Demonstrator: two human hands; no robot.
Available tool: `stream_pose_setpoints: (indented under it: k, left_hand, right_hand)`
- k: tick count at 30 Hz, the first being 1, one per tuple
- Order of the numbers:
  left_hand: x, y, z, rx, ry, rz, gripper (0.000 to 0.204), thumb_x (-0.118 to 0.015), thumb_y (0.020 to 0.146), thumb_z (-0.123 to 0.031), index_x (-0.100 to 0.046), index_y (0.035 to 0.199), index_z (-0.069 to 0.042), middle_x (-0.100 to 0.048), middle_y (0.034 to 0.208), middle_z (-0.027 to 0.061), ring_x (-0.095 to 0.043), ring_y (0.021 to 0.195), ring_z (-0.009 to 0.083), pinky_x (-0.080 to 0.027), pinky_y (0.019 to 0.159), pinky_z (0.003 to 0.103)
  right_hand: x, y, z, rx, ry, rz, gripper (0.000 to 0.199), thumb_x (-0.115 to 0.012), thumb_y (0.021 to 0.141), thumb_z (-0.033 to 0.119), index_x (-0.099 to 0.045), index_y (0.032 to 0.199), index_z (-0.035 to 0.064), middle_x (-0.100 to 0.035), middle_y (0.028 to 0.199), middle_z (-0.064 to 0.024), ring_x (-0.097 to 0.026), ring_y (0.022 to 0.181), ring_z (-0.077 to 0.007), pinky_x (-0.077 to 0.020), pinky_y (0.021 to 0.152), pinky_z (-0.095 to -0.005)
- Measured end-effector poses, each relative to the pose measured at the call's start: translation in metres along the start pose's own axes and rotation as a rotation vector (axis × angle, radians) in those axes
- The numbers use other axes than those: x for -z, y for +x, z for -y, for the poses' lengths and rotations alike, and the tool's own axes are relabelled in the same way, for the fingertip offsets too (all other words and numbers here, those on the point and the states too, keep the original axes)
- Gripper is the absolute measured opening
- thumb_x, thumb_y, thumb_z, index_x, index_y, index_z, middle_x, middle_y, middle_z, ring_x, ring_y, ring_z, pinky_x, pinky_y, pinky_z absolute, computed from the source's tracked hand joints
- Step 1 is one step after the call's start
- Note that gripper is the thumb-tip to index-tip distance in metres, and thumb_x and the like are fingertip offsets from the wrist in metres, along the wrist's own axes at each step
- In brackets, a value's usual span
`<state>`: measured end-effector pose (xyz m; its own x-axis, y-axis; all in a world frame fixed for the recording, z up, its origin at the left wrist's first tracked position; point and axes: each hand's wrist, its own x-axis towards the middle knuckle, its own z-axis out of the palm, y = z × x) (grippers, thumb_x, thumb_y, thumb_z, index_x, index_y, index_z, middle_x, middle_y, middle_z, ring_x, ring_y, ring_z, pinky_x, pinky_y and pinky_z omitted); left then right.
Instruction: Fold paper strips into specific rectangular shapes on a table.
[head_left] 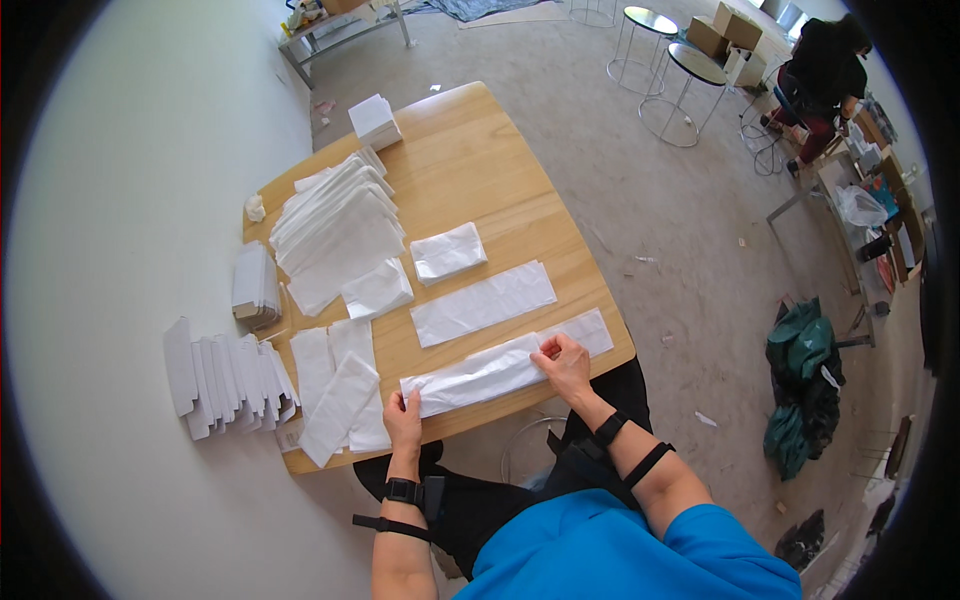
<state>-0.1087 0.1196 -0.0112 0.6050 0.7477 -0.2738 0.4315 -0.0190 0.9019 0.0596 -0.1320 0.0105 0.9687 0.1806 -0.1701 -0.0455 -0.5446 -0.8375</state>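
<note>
Along the table's near edge lies a long strip of thin, shiny white plastic sheet (pixel 475 375), folded lengthwise. My left hand (pixel 404 420) pinches its left end between thumb and fingers. Farther right, my right hand (pixel 564 364) grips the folded edge, fingertips pressed together. Beyond the right hand, a flat white strip (pixel 585 331) extends toward the table's right corner. Just behind lies another flat white strip (pixel 484 304), untouched. A smaller folded white packet (pixel 448 253) rests farther back.
The wooden table (pixel 480 150) also carries a fanned pile of white sheets (pixel 335 225), a white box (pixel 375 122) and loose folded sheets (pixel 340 410). White cartons (pixel 230 380) line its left side by the wall. Two round stools (pixel 697 64) and a seated person (pixel 825 80) are beyond.
</note>
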Motion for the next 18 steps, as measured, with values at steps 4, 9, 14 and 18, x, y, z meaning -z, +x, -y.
stream_pose_setpoints:
  k: [4, 9, 14, 18]
  left_hand:
    - [-0.005, -0.005, -0.021, -0.099, 0.296, -0.018, 0.024, -0.066, 0.085, -0.022, -0.062, 0.088, 0.002, -0.058, 0.07, 0.0057, -0.051, 0.065, 0.0161, -0.043, 0.062, 0.03]
    - [-0.022, -0.019, -0.05, -0.503, 0.787, -0.355, 0.02, -0.062, 0.084, -0.018, -0.061, 0.096, -0.002, -0.058, 0.079, 0.0115, -0.057, 0.07, 0.0254, -0.046, 0.065, 0.035]
    - [-0.089, -0.054, -0.094, -0.442, 0.342, 0.162, 0.016, -0.057, 0.087, -0.013, -0.063, 0.098, -0.002, -0.06, 0.083, 0.0128, -0.06, 0.071, 0.0235, -0.048, 0.065, 0.034]
    - [-0.141, -0.047, -0.07, -0.155, 0.062, 0.371, 0.017, -0.056, 0.091, -0.014, -0.064, 0.099, -0.001, -0.066, 0.082, 0.0074, -0.061, 0.071, 0.0132, -0.05, 0.066, 0.028]
  right_hand:
    - [-0.002, 0.001, -0.003, -0.011, -0.036, -0.014, 0.022, -0.075, 0.07, 0.02, -0.062, 0.078, 0.0038, -0.066, 0.07, -0.0111, -0.065, 0.067, -0.0249, -0.0508, 0.063, -0.0348]
    - [-0.005, 0.002, -0.003, 0.002, -0.064, -0.03, 0.021, -0.074, 0.07, 0.019, -0.062, 0.077, 0.0026, -0.065, 0.067, -0.0098, -0.064, 0.063, -0.0213, -0.0506, 0.061, -0.0321]
    - [-0.006, -0.001, 0.0, -0.004, -0.084, -0.058, 0.021, -0.073, 0.07, 0.019, -0.062, 0.076, 0.0026, -0.065, 0.066, -0.0101, -0.064, 0.062, -0.0216, -0.0508, 0.06, -0.0326]
    - [-0.01, 0.001, -0.001, -0.011, -0.075, -0.055, 0.02, -0.073, 0.071, 0.019, -0.062, 0.077, 0.0025, -0.065, 0.067, -0.0107, -0.065, 0.063, -0.0214, -0.0508, 0.06, -0.0324]
